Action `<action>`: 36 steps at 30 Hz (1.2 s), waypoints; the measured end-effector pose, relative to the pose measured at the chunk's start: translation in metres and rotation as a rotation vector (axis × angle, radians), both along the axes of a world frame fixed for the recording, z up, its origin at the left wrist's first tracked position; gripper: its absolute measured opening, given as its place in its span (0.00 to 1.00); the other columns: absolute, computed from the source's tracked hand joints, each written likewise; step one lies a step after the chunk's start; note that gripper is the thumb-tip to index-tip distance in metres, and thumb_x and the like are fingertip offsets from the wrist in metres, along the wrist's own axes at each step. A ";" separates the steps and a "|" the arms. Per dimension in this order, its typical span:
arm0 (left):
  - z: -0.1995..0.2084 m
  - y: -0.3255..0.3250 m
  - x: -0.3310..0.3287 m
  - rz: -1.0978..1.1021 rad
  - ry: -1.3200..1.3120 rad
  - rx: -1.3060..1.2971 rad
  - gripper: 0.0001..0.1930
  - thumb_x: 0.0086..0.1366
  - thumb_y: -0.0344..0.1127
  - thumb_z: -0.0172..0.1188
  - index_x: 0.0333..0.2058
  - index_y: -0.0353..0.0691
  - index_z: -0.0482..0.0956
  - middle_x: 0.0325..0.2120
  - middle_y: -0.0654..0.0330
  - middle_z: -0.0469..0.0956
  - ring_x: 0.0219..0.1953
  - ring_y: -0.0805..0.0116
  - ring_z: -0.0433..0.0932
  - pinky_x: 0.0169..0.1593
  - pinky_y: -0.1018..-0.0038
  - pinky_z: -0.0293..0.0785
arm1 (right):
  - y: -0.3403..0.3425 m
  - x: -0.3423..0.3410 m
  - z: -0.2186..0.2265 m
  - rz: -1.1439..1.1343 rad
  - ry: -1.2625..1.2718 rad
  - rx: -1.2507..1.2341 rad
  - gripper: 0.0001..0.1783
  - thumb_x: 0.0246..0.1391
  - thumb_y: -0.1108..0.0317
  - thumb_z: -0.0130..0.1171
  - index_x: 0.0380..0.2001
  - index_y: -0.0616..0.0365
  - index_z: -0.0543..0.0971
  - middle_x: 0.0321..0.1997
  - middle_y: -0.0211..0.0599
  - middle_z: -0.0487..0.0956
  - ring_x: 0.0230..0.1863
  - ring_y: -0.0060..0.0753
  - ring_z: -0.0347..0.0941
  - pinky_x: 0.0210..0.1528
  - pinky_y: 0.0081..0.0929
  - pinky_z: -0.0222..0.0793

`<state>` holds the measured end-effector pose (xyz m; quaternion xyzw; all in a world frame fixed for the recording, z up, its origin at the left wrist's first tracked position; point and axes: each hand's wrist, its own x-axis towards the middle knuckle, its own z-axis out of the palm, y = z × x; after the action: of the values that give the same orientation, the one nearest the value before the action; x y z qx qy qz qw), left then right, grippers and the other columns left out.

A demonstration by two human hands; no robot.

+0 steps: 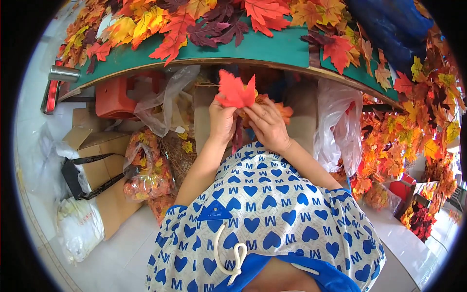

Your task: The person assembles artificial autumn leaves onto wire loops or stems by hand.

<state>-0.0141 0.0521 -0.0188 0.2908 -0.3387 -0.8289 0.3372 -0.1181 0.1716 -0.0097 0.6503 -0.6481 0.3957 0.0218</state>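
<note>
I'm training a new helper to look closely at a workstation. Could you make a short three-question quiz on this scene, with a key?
1. Multiple choice: what colour is the large leaf in the grip of the left hand?
A. Yellow
B. Red
C. Dark purple

2. True or false: artificial-looking leaves lie on the green tabletop.

3. Open question: on which side of the person is the cardboard box, left or right?

Key:
1. B, red.
2. True; they are spread over it in red, orange, yellow and dark purple.
3. Left.
</note>
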 end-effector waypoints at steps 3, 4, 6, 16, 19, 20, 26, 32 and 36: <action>0.017 -0.005 0.000 -0.081 0.109 0.043 0.21 0.60 0.23 0.54 0.53 0.38 0.67 0.35 0.60 0.75 0.34 0.69 0.77 0.39 0.75 0.76 | -0.001 -0.017 -0.001 0.179 0.238 -0.025 0.20 0.35 0.72 0.61 0.39 0.53 0.79 0.56 0.28 0.71 0.51 0.38 0.68 0.59 0.46 0.59; 0.022 -0.008 0.002 -0.148 0.149 0.057 0.23 0.61 0.24 0.53 0.56 0.39 0.63 0.35 0.58 0.74 0.34 0.67 0.77 0.42 0.71 0.76 | -0.003 -0.020 0.002 0.310 0.340 -0.070 0.18 0.33 0.70 0.61 0.34 0.51 0.81 0.57 0.23 0.71 0.52 0.36 0.67 0.59 0.46 0.60; 0.021 -0.016 0.008 -0.182 0.159 0.045 0.24 0.63 0.24 0.52 0.58 0.42 0.62 0.34 0.59 0.74 0.30 0.69 0.76 0.39 0.73 0.76 | -0.011 -0.018 0.004 0.287 0.362 -0.099 0.11 0.32 0.67 0.60 0.26 0.49 0.82 0.57 0.19 0.70 0.54 0.36 0.65 0.59 0.45 0.60; -0.008 -0.019 0.007 -0.026 -0.412 -0.376 0.13 0.58 0.18 0.49 0.42 0.34 0.72 0.28 0.63 0.74 0.25 0.78 0.72 0.29 0.83 0.71 | -0.034 0.008 -0.024 0.487 0.642 0.213 0.15 0.40 0.64 0.51 0.30 0.59 0.80 0.42 0.40 0.74 0.52 0.44 0.66 0.55 0.33 0.63; -0.026 -0.011 0.014 0.181 -0.485 -0.643 0.09 0.54 0.20 0.58 0.36 0.30 0.77 0.28 0.62 0.75 0.29 0.76 0.75 0.32 0.82 0.72 | -0.038 0.027 -0.021 0.507 0.572 0.260 0.14 0.39 0.64 0.52 0.29 0.59 0.80 0.39 0.39 0.74 0.48 0.42 0.67 0.53 0.33 0.64; -0.024 -0.012 0.017 0.240 -0.511 -0.727 0.09 0.53 0.20 0.60 0.35 0.29 0.78 0.28 0.61 0.74 0.30 0.76 0.75 0.33 0.81 0.73 | -0.041 0.029 -0.015 0.503 0.553 0.298 0.14 0.39 0.64 0.52 0.28 0.59 0.80 0.39 0.39 0.74 0.47 0.41 0.68 0.52 0.33 0.65; -0.033 -0.034 0.053 0.221 -0.453 -0.433 0.08 0.53 0.19 0.60 0.34 0.29 0.79 0.29 0.60 0.74 0.28 0.75 0.76 0.32 0.83 0.74 | -0.062 0.025 0.029 0.626 0.486 0.256 0.17 0.39 0.68 0.52 0.36 0.63 0.77 0.42 0.42 0.74 0.37 0.37 0.74 0.37 0.27 0.73; -0.051 -0.053 0.064 0.061 -0.284 0.053 0.05 0.60 0.26 0.57 0.35 0.38 0.73 0.26 0.64 0.73 0.21 0.79 0.72 0.26 0.86 0.68 | -0.117 -0.031 0.101 0.392 0.437 -0.106 0.22 0.37 0.70 0.54 0.42 0.60 0.75 0.46 0.39 0.76 0.43 0.39 0.74 0.42 0.31 0.73; -0.081 -0.038 0.077 -0.183 0.273 0.448 0.02 0.63 0.29 0.54 0.35 0.41 0.71 0.25 0.67 0.69 0.22 0.80 0.67 0.25 0.85 0.64 | -0.131 -0.055 0.131 0.219 0.469 -0.123 0.19 0.37 0.72 0.56 0.38 0.58 0.76 0.41 0.35 0.77 0.40 0.37 0.75 0.40 0.30 0.73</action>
<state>0.0633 0.0145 -0.0999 0.2119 -0.1230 -0.9417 0.2306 -0.1734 0.0403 0.1217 0.7880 -0.5257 0.2730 0.1678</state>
